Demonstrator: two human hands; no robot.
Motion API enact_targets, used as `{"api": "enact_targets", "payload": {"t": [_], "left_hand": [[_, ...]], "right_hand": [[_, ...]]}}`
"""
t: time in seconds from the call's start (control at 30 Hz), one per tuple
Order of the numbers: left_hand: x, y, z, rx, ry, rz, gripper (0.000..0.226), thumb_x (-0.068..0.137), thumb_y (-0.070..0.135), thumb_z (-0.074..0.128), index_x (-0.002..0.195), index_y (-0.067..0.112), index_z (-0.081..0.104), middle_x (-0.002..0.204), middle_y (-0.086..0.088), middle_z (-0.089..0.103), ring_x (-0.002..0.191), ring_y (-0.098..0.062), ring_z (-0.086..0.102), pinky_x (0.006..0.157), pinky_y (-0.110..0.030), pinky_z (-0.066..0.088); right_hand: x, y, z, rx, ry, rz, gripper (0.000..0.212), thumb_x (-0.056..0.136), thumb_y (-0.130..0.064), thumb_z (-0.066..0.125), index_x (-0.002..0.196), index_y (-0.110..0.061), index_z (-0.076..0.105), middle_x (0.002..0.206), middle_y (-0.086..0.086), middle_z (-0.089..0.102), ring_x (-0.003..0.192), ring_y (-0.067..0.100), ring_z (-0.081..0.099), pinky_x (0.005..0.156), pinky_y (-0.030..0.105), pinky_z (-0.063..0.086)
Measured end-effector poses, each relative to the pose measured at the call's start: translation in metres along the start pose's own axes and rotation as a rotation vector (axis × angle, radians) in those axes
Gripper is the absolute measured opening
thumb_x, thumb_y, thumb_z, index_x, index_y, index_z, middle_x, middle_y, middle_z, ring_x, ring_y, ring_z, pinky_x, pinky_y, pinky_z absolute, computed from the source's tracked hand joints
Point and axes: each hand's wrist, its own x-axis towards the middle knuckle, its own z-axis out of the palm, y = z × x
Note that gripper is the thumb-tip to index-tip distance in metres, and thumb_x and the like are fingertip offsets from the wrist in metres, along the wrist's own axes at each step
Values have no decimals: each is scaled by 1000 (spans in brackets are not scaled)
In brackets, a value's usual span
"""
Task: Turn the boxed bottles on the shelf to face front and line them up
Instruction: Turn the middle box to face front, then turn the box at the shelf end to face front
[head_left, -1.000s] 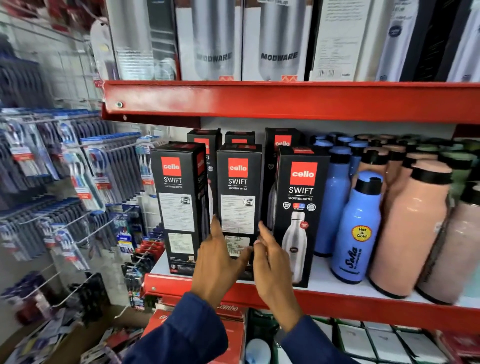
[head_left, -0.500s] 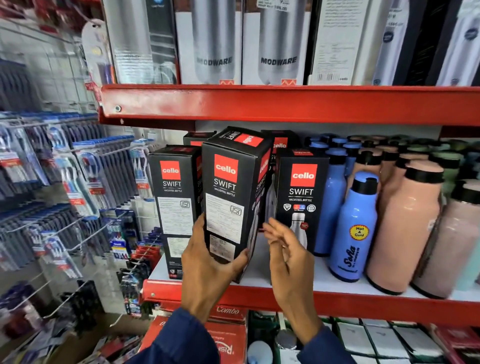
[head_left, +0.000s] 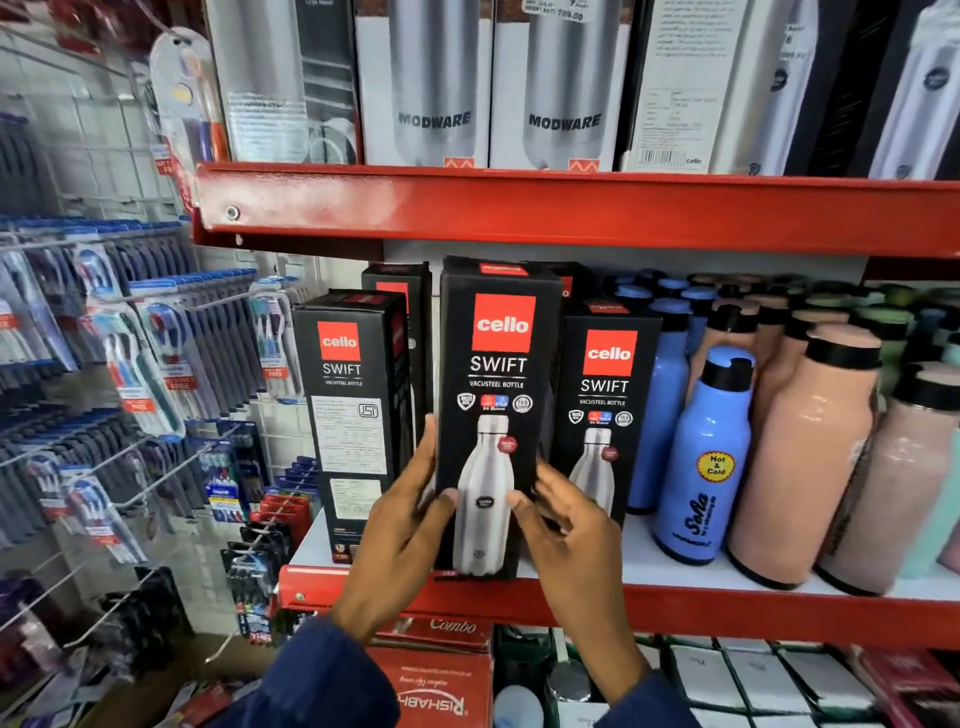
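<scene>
The middle box (head_left: 496, 415), front outward, is clasped low by the left hand (head_left: 400, 525) and right hand (head_left: 566, 530). Its base overhangs the shelf lip (head_left: 727, 608); if released there, it is judged likely to tip off.

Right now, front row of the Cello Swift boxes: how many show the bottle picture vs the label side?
Bottle picture facing front: 2, the middle box held between left hand and right hand, and the right box
Label side facing front: 1, the left box
Total: 3

Boxes (head_left: 358, 415) tight beside held box (head_left: 498, 364)
</scene>
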Motion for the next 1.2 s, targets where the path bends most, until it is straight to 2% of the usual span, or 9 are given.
{"api": "enact_targets", "payload": {"t": [0.1, 0.27, 0.6, 0.8, 0.9, 0.97, 1.03, 1.13, 1.2], "left_hand": [[11, -10, 6, 30, -4, 24, 64, 101, 21, 43, 158, 30, 16, 156, 33, 32, 143, 7, 34, 117, -16, 28], [18, -41, 14, 114, -28, -40, 66, 99, 28, 40, 158, 31, 11, 130, 52, 46, 116, 23, 50, 99, -4, 36], [1, -43, 8, 240, 4, -142, 59, 102, 14, 45, 155, 27, 24, 76, 18, 53, 59, 9, 51, 63, -3, 41], [-30, -26, -22, 372, 425, -7, 28, 84, 3, 71, 103, 23, 76, 85, 13, 75, 70, -4, 70, 66, -24, 61], [-27, -28, -36, 436, 580, -19, 35, 80, 10, 73, 113, 19, 63, 103, 1, 63, 94, -17, 61, 83, -39, 58], [-19, -37, -42, 460, 546, -130, 66, 75, 20, 78, 133, 17, 46, 125, -1, 51, 118, -23, 50, 101, -46, 49], [-12, -44, -45, 472, 490, -245, 93, 67, 35, 82, 144, 16, 33, 138, -4, 46, 131, -25, 44, 110, -48, 42], [-4, -51, -47, 411, 435, -324, 106, 56, 61, 73, 145, 19, 33, 136, -5, 54, 128, -27, 51, 104, -53, 47], [1, -56, -50, 352, 448, -319, 104, 53, 62, 72, 142, 20, 37, 130, -4, 60, 120, -26, 57, 97, -52, 51]], "right_hand": [[3, 11, 9, -28, 49, -11, 46, 89, -24, 66, 134, -23, 56, 123, -17, 64, 105, -17, 58, 87, 2, 45], [7, 26, 22, -82, 74, 25, 47, 89, -15, 66, 134, -23, 52, 108, -36, 53, 99, -24, 56, 83, -3, 42], [-5, 35, 31, -144, 151, 14, 43, 90, -12, 64, 131, -21, 56, 110, -19, 64, 93, -28, 54, 83, -3, 42], [-27, 13, 45, -119, 265, -100, 30, 89, -8, 64, 112, -26, 70, 102, -17, 72, 94, -4, 67, 81, 16, 56], [-27, -8, 73, -66, -44, -53, 38, 95, -18, 51, 132, -29, 57, 125, -16, 64, 112, -9, 58, 95, 13, 48], [-22, -16, 91, -38, -160, -27, 45, 97, -24, 42, 142, -26, 44, 140, -11, 55, 120, -15, 49, 104, 12, 41], [-14, -20, 105, -40, -199, 9, 47, 100, -22, 38, 147, -21, 36, 134, 3, 61, 107, -17, 54, 91, 0, 38], [-5, -23, 118, -66, -189, 37, 47, 100, -21, 36, 147, -18, 35, 112, 9, 71, 85, -3, 60, 79, 2, 42], [-1, -23, 123, -73, -179, 24, 47, 99, -20, 36, 146, -17, 38, 113, 2, 69, 94, -13, 58, 82, -1, 39]]}}
